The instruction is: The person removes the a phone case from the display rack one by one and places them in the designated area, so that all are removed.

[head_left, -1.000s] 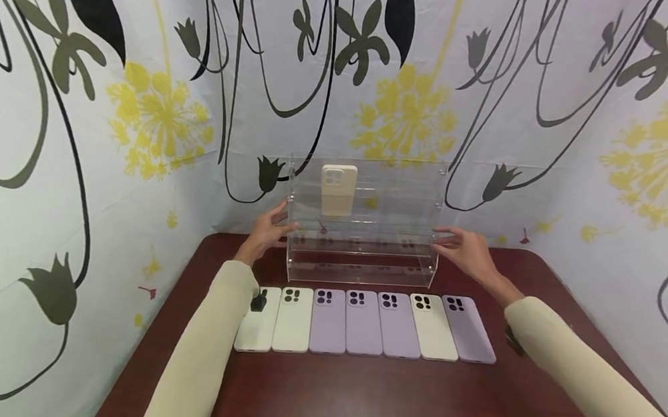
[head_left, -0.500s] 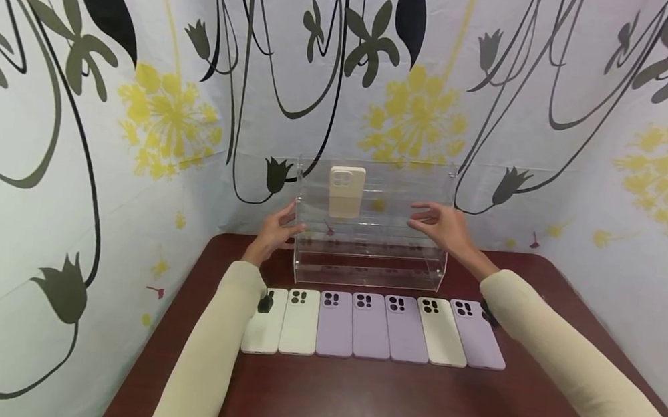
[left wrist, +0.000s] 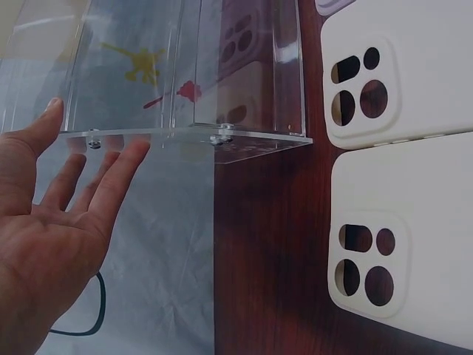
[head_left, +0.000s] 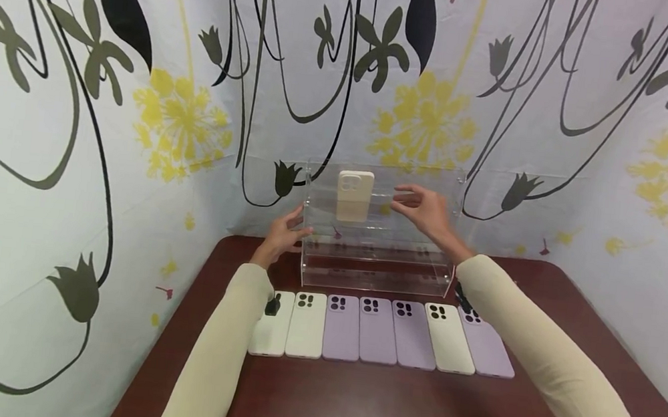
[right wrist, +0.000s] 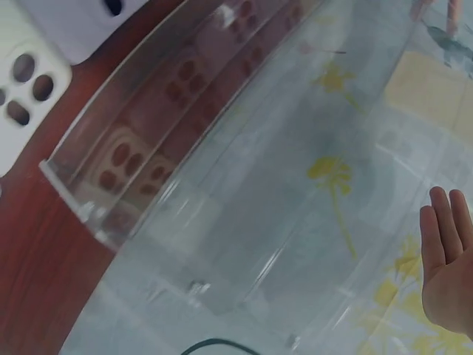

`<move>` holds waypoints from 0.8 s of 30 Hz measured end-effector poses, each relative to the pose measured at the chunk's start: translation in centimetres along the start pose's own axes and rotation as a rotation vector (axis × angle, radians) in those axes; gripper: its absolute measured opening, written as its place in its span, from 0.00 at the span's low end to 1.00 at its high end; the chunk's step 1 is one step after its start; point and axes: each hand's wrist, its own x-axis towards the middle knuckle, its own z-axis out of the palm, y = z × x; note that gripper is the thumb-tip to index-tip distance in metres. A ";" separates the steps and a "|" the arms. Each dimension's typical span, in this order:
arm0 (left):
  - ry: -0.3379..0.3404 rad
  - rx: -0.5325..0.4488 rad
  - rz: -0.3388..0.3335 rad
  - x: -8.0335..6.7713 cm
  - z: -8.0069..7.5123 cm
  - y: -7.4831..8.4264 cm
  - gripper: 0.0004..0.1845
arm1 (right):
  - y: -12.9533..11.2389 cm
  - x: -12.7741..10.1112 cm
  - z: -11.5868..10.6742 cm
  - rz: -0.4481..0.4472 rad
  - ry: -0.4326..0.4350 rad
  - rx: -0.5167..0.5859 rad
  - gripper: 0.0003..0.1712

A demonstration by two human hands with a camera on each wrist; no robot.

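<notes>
A clear acrylic tiered display stand [head_left: 375,283] stands at the back of the table. On its upper tier a cream phone case [head_left: 355,187] leans upright, its lower part seen through the clear front. My left hand [head_left: 283,234] is at the stand's left side; in the left wrist view its straight fingers and thumb lie at the side panel's edge [left wrist: 177,136]. My right hand [head_left: 427,214] is in front of the upper tiers, right of the cream case, with nothing in it. The right wrist view shows its fingers [right wrist: 446,222] extended.
In front of the stand lies a row of phone cases, including a white case [head_left: 306,330], a lavender case [head_left: 342,333] and a cream case [head_left: 450,344]. My sleeves overlap both end cases. Patterned curtain [head_left: 205,42] surrounds the dark red table [head_left: 351,405].
My right hand has left the stand's right side and moved left across its front, toward the cream case. My left hand stays at the left side. The head view has shifted slightly.
</notes>
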 end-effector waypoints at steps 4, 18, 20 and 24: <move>-0.008 -0.003 -0.009 -0.1 0.0 -0.5 0.41 | -0.6 0.6 1.0 0.013 -0.021 0.043 0.24; -0.030 -0.006 0.001 0.3 -0.2 -0.5 0.40 | -2.2 2.7 3.9 -0.002 -0.034 0.134 0.29; -0.027 0.003 -0.001 0.2 -0.2 -0.4 0.40 | -2.4 2.8 4.2 0.006 -0.037 0.139 0.30; -0.024 0.010 0.005 0.2 -0.2 -0.2 0.41 | -2.5 3.0 4.7 0.002 -0.011 0.150 0.28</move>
